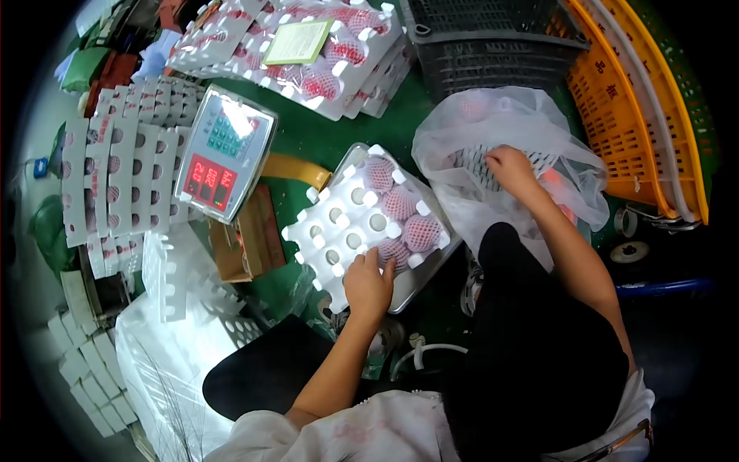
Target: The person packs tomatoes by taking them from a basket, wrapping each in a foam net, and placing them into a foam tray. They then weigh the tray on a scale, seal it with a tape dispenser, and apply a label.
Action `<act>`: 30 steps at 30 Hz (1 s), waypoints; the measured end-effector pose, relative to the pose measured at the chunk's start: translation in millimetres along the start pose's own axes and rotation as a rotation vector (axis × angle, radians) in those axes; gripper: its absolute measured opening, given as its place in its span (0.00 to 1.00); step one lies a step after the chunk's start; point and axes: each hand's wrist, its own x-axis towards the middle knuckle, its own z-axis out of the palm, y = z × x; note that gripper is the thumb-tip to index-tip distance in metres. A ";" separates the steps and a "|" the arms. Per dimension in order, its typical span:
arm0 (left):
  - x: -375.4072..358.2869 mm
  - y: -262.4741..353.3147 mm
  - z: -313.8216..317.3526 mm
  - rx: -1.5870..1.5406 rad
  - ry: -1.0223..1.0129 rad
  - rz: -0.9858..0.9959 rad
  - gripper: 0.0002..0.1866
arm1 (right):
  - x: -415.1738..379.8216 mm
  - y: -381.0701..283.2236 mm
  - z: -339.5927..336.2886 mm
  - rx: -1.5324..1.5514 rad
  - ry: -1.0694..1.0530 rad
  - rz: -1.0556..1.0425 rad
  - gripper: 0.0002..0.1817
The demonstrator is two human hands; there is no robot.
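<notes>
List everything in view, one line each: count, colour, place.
Tray: one, white, on the scale pan at centre.
Wrapped fruits: four in the tray, pink in white net, along its right side.
Scale: one, grey with red digits, left of the tray.
Plastic bag: one, clear white, right of the tray, fruit inside.
Filled trays: a stack, white, top centre.
Empty trays: many, white, far left.
Basket: one, dark grey, top right.
Crates: orange and green, far right.
Left hand: on the tray's near edge.
Right hand: reaching into the plastic bag.
</notes>
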 end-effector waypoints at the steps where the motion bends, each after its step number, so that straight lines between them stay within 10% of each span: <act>1: 4.1 -0.5 1.2 0.115 -0.008 0.026 0.25 | 16.0 7.1 18.5 0.038 0.006 -0.091 0.10; 8: 6.5 12.2 -9.3 0.032 0.042 0.048 0.31 | 58.4 -47.8 70.2 -0.334 -0.279 -0.320 0.14; 11: 12.1 37.4 -21.6 -0.205 0.098 0.134 0.30 | 51.4 -48.2 75.8 -0.164 -0.045 -0.546 0.16; 17: 21.7 67.9 -44.7 -0.590 0.123 0.341 0.28 | 5.4 -52.8 14.7 -0.181 -0.122 0.111 0.23; 20: 22.8 75.6 -51.6 -0.747 0.083 0.261 0.26 | -42.3 -6.6 -22.0 -0.076 0.067 -0.007 0.25; 23: 24.1 84.9 -40.0 -0.939 -0.044 0.224 0.30 | -78.6 -26.2 -70.8 0.866 -0.210 0.499 0.30; 30: 12.1 117.5 -30.5 -1.183 -0.183 0.226 0.51 | -85.2 -118.1 -60.8 0.996 -0.342 0.036 0.30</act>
